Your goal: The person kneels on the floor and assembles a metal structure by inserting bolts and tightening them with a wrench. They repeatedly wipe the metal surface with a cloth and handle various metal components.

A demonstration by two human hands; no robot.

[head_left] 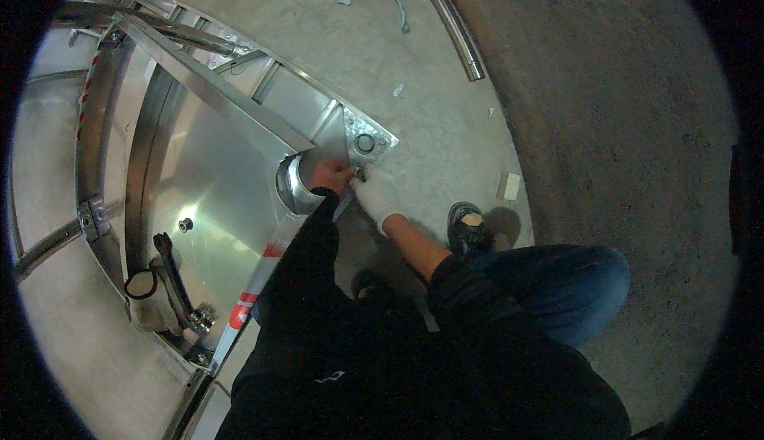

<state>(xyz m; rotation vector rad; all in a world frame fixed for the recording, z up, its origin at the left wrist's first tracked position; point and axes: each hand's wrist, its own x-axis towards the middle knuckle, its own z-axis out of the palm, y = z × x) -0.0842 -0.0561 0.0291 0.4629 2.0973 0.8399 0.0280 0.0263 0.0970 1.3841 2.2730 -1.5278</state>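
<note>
A person in dark sleeves and blue jeans is crouching on the concrete floor (446, 82), working at the corner of a large sheet-metal frame (215, 98) lying flat there. The bare left hand (330, 176) is curling over the frame's edge just below a triangular corner plate (368, 139) with a round hole in it, the grip closing on something too small to make out, while the right hand (377, 194), in a white glove, is pinching a small dark piece, apparently a fastener, at the same spot; the two hands are almost touching. A short round metal duct collar (291, 185) is rising from the panel just beside the left hand. The frame looks stiff, thin-walled and sharp-edged, slick under bare skin and probably awkward rather than heavy, so it would best be held by the folded rim or the corner plate, not the flat sheet, which would likely flex. Further down the panel a dark long-handled tool (177, 281) is lying near a spare pale glove (151, 309), and a curved metal strip (454, 22) is resting well apart on the floor
</note>
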